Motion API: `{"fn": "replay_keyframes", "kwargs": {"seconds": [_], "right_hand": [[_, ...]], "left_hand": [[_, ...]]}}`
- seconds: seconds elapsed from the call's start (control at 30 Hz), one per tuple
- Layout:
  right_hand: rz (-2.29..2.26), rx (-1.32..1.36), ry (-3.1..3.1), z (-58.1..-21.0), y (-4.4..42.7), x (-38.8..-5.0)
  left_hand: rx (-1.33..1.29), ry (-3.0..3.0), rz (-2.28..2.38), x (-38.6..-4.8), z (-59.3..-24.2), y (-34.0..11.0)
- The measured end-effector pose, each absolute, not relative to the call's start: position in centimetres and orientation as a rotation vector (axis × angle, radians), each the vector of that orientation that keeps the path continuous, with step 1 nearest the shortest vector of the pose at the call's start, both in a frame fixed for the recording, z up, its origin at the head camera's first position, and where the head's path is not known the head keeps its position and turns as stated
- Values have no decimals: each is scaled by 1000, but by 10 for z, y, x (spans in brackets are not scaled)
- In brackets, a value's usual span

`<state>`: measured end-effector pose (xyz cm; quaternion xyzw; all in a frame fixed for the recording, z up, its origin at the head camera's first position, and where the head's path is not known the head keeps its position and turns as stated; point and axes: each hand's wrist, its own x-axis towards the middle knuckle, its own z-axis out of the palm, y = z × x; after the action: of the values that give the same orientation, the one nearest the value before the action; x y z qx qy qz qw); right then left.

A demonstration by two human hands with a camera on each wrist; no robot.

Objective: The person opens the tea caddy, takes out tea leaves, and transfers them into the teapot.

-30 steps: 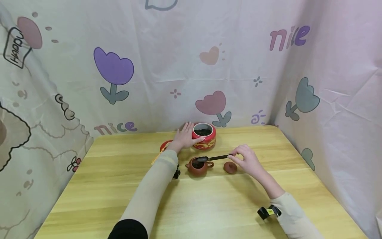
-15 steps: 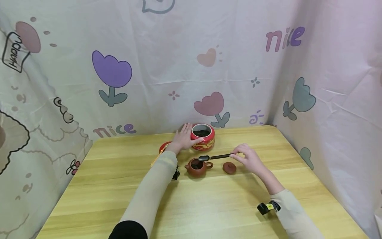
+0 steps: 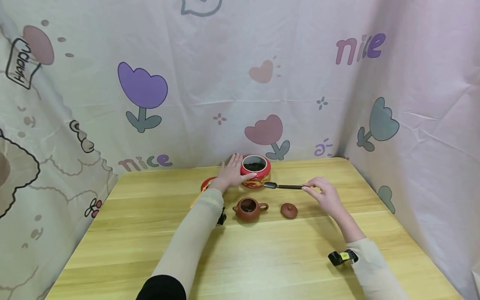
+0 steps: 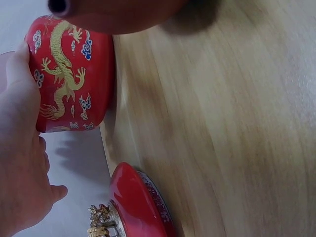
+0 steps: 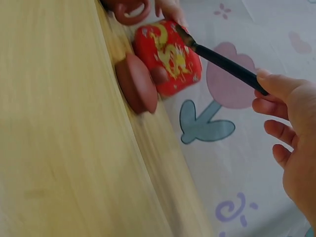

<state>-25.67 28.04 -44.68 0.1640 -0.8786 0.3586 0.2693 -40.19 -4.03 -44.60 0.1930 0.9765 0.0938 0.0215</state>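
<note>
My right hand pinches the end of the dark handle of a small tea scoop. The scoop's head is level with the front of a red jar patterned with a gold dragon and holding dark leaves. Against the jar's left side rests my left hand, fingers straight and thumb across its front. A brown clay teapot stands uncovered nearer me, with dark leaves inside. Its lid lies to its right. In the right wrist view, the scoop slants across from my fingers towards the jar.
The jar's red lid, with a gold knob, sits left of the jar, partly hidden by my left arm in the head view. A printed cloth hangs behind the wooden table, close to its back edge.
The scoop has left the teapot's mouth. My right hand has carried it back and to the right, towards the front of the jar. The left hand keeps its place on the jar.
</note>
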Motion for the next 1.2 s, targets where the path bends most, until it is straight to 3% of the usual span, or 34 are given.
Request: {"fn": "replay_keyframes", "kwargs": {"seconds": [1.2], "right_hand": [[783,35,-2417,-472,339,-267]], "left_hand": [[588,3018,335,-399,-444,-39]]}}
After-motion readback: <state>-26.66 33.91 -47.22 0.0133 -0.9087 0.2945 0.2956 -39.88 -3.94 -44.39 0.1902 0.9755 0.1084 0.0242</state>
